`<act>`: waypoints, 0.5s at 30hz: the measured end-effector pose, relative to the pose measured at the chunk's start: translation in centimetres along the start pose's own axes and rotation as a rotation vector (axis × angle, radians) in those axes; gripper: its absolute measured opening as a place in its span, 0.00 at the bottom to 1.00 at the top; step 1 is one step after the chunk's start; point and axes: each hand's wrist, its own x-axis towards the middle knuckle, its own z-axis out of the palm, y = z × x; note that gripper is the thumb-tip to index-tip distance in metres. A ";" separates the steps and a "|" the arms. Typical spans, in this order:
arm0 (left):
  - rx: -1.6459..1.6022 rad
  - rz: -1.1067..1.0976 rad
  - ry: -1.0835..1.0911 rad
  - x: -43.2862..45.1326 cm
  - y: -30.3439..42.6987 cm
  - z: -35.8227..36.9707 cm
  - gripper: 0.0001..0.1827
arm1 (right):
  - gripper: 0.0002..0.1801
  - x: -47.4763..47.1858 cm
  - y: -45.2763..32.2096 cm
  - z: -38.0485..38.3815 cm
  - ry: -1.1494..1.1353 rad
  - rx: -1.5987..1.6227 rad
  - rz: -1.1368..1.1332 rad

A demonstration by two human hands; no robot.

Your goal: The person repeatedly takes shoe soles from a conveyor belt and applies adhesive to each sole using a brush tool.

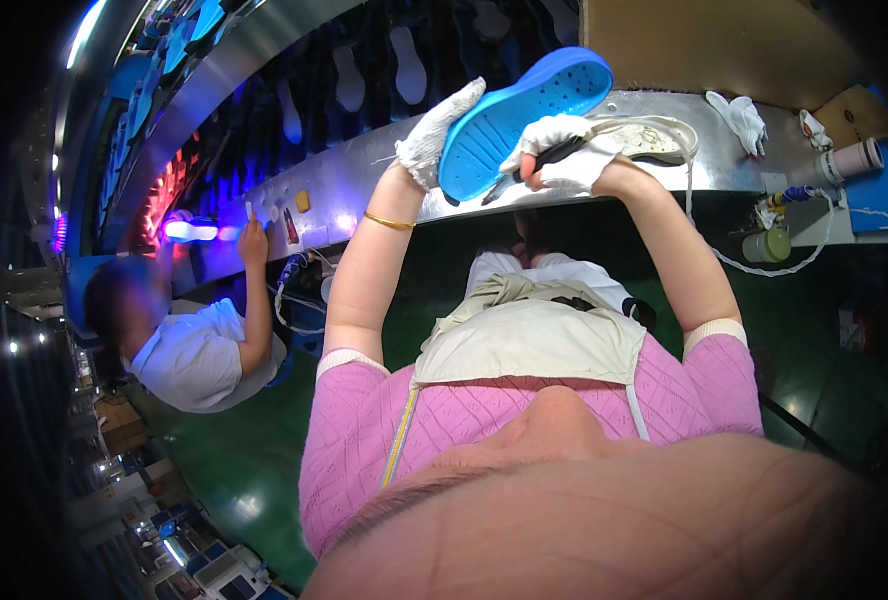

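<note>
A bright blue shoe sole [481,139], with ridges at one end and small holes at the other, is tilted up over the metal ledge. My left hand [444,131], in a white knit glove, grips its left edge. My right hand [564,154] wears a white glove with bare fingertips showing and is closed around a slim black-handled tool [560,151]. Its dark tip points down near the sole's lower right edge; I cannot tell whether they touch. Behind my right wrist lies a cream-rimmed oval item [650,141] with pale, speckled contents, partly hidden by the hand.
Several pale soles [410,66] lie in the dark conveyor area beyond the metal ledge [384,172]. A white glove [740,120] rests to the right, near a pale hose [770,270] and a green-lidded jar [768,245]. At left, a co-worker [203,352] works under purple light.
</note>
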 end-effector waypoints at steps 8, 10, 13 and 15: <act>0.114 -0.093 -0.106 0.6 0.1 0.2 0.28 | 0.04 -0.2 0.4 -1.3 -0.023 -0.199 0.067; 0.111 -0.101 -0.100 0.6 0.0 0.6 0.29 | 0.04 -0.7 0.3 -2.2 -0.031 -0.169 0.156; 0.071 -0.165 -0.183 0.3 0.0 1.0 0.33 | 0.06 -1.0 -1.1 -2.3 0.116 0.084 0.166; -0.015 -0.152 -0.190 0.1 -0.1 1.6 0.35 | 0.06 -1.1 -0.8 -2.0 0.118 0.313 0.202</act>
